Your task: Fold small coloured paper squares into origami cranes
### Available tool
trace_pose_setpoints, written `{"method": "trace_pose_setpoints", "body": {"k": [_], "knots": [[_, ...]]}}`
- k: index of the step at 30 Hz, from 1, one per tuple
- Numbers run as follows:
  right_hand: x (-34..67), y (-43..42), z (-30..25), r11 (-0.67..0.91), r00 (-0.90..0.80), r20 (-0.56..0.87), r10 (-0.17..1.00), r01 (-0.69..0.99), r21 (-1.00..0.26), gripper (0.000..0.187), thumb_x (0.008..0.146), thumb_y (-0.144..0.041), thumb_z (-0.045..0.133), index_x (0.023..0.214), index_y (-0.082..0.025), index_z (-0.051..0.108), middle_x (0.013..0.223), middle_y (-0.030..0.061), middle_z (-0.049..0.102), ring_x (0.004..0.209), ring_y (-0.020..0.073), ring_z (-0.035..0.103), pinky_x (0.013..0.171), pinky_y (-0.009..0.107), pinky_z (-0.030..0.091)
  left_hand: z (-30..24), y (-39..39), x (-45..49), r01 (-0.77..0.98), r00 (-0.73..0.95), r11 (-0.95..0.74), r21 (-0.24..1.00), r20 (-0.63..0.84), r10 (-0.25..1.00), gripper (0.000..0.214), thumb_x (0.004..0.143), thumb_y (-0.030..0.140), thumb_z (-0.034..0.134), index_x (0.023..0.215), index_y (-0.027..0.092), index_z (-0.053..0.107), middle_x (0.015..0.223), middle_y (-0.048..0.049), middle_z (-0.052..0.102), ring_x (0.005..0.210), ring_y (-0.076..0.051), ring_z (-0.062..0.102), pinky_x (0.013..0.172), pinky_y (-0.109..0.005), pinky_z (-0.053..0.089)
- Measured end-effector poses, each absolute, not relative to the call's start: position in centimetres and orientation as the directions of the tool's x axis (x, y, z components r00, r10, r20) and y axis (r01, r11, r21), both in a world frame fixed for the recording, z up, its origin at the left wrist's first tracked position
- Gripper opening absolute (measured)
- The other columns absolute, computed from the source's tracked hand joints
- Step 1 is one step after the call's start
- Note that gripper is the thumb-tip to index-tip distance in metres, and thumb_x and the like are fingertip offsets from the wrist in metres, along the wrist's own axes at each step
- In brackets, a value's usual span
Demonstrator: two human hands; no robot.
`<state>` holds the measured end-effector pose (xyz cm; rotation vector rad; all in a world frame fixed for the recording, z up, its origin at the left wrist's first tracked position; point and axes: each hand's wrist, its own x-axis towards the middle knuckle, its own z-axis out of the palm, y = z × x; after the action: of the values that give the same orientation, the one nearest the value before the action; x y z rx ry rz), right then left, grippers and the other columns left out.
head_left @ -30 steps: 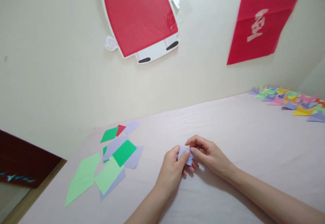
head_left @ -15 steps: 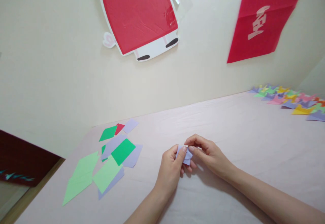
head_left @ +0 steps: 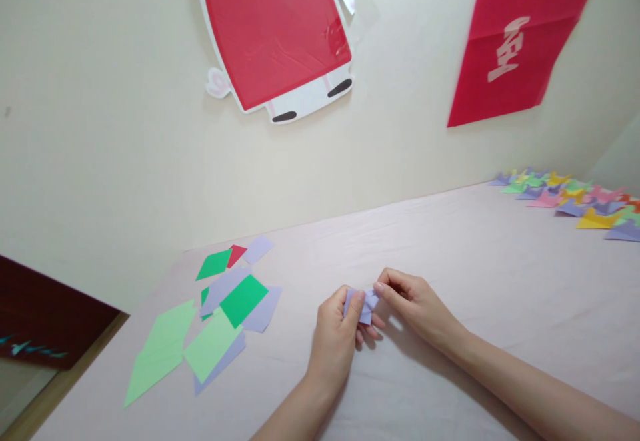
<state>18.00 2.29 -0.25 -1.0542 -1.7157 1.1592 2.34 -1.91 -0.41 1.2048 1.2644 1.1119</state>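
Observation:
A small folded piece of lilac paper (head_left: 368,309) is held above the pale tabletop (head_left: 425,227). My left hand (head_left: 340,321) grips its left side, thumb on top and fingers beneath. With thumb and index finger, my right hand (head_left: 407,297) pinches the paper's upper right corner. The fingers cover parts of the folds, so the exact shape cannot be made out.
Loose paper sheets lie to the left: light green (head_left: 167,334), dark green (head_left: 244,301), lilac (head_left: 263,309) and red (head_left: 236,255). Several folded paper pieces in many colours (head_left: 597,217) stand in rows at the far right. A wall (head_left: 400,154) borders the table's back.
My right hand has shifted slightly right and now pinches the paper's corner, which looks drawn outward. My left hand keeps its hold almost in place.

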Motion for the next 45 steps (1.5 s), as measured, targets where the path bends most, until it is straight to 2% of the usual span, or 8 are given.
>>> {"method": "trace_pose_setpoints", "body": {"k": [4, 11, 17, 21, 30, 33, 37, 45], "knots": [[18.06, 2.36, -0.04, 0.223, -0.373, 0.142, 0.917, 0.183, -0.957, 0.034, 0.089, -0.048, 0.048, 0.071, -0.019, 0.052, 0.065, -0.0017, 0.053, 0.064, 0.0148, 0.049, 0.064, 0.027, 0.04, -0.32, -1.98, 2.21, 0.087, 0.02, 0.05, 0.995, -0.052, 0.998, 0.039, 0.093, 0.052, 0.047, 0.079, 0.016, 0.054, 0.07, -0.0064, 0.071, 0.049, -0.011, 0.059, 0.042, -0.017, 0.036], [18.08, 2.35, 0.39, 0.225, -0.347, 0.145, 0.927, 0.203, -0.953, 0.044, 0.089, -0.055, 0.043, 0.063, -0.021, 0.042, 0.059, -0.0032, 0.042, 0.06, 0.0141, 0.042, 0.058, 0.026, 0.036, -0.14, -2.0, 2.18, 0.11, 0.023, 0.053, 0.992, -0.055, 0.998, 0.037, 0.093, 0.05, 0.048, 0.081, 0.016, 0.056, 0.071, -0.0063, 0.072, 0.053, -0.012, 0.062, 0.043, -0.017, 0.037], [17.97, 2.38, 0.11, 0.151, -0.402, 0.091, 0.911, 0.118, -0.981, 0.033, 0.087, -0.048, 0.052, 0.069, -0.02, 0.05, 0.061, -0.0015, 0.056, 0.063, 0.0161, 0.053, 0.064, 0.028, 0.042, -0.05, -2.07, 2.2, 0.13, 0.016, 0.044, 0.991, -0.047, 0.999, 0.037, 0.093, 0.05, 0.048, 0.08, 0.016, 0.056, 0.072, -0.0061, 0.072, 0.055, -0.012, 0.063, 0.044, -0.018, 0.039], [18.03, 2.44, 0.16, 0.135, -0.431, 0.087, 0.898, 0.083, -0.987, 0.032, 0.087, -0.047, 0.053, 0.07, -0.019, 0.053, 0.062, -0.0007, 0.06, 0.064, 0.0164, 0.056, 0.066, 0.028, 0.044, 0.1, -2.07, 2.14, 0.159, 0.011, 0.035, 0.987, -0.038, 0.999, 0.036, 0.094, 0.049, 0.048, 0.081, 0.016, 0.057, 0.073, -0.0064, 0.072, 0.055, -0.012, 0.062, 0.046, -0.018, 0.04], [18.13, 3.07, 0.42, 0.144, -0.419, 0.052, 0.906, 0.19, -0.971, 0.054, 0.088, -0.063, 0.041, 0.055, -0.02, 0.045, 0.053, -0.0027, 0.045, 0.051, 0.0119, 0.04, 0.052, 0.026, 0.034, 0.39, -2.1, 2.02, 0.206, 0.023, -0.01, 0.979, 0.006, 1.0, 0.037, 0.094, 0.05, 0.047, 0.083, 0.017, 0.059, 0.075, -0.006, 0.072, 0.057, -0.014, 0.064, 0.048, -0.021, 0.042], [18.25, 3.22, 0.27, 0.096, -0.454, -0.002, 0.891, 0.194, -0.976, 0.051, 0.084, -0.063, 0.047, 0.056, -0.02, 0.044, 0.051, -0.0042, 0.044, 0.047, 0.0105, 0.037, 0.048, 0.024, 0.031, 0.43, -2.16, 2.0, 0.216, 0.027, -0.017, 0.976, 0.011, 1.0, 0.037, 0.093, 0.05, 0.048, 0.082, 0.017, 0.06, 0.076, -0.0059, 0.072, 0.058, -0.015, 0.064, 0.049, -0.021, 0.043], [18.43, 3.24, 0.41, 0.117, -0.47, 0.019, 0.882, 0.181, -0.976, 0.045, 0.083, -0.058, 0.053, 0.059, -0.02, 0.048, 0.054, -0.0041, 0.048, 0.051, 0.0106, 0.041, 0.051, 0.023, 0.034, 0.48, -2.13, 2.01, 0.201, 0.029, -0.008, 0.979, 0.002, 1.0, 0.038, 0.092, 0.052, 0.05, 0.082, 0.017, 0.061, 0.076, -0.0066, 0.072, 0.058, -0.015, 0.065, 0.048, -0.021, 0.043], [18.53, 3.22, 0.55, 0.146, -0.436, 0.025, 0.899, 0.246, -0.958, 0.042, 0.085, -0.052, 0.05, 0.058, -0.02, 0.047, 0.052, -0.0057, 0.041, 0.05, 0.0103, 0.035, 0.051, 0.024, 0.029, 0.21, -1.93, 2.21, 0.076, 0.057, 0.048, 0.996, -0.052, 0.997, 0.04, 0.091, 0.053, 0.05, 0.081, 0.015, 0.058, 0.073, -0.0084, 0.071, 0.055, -0.014, 0.064, 0.044, -0.019, 0.04]]}}
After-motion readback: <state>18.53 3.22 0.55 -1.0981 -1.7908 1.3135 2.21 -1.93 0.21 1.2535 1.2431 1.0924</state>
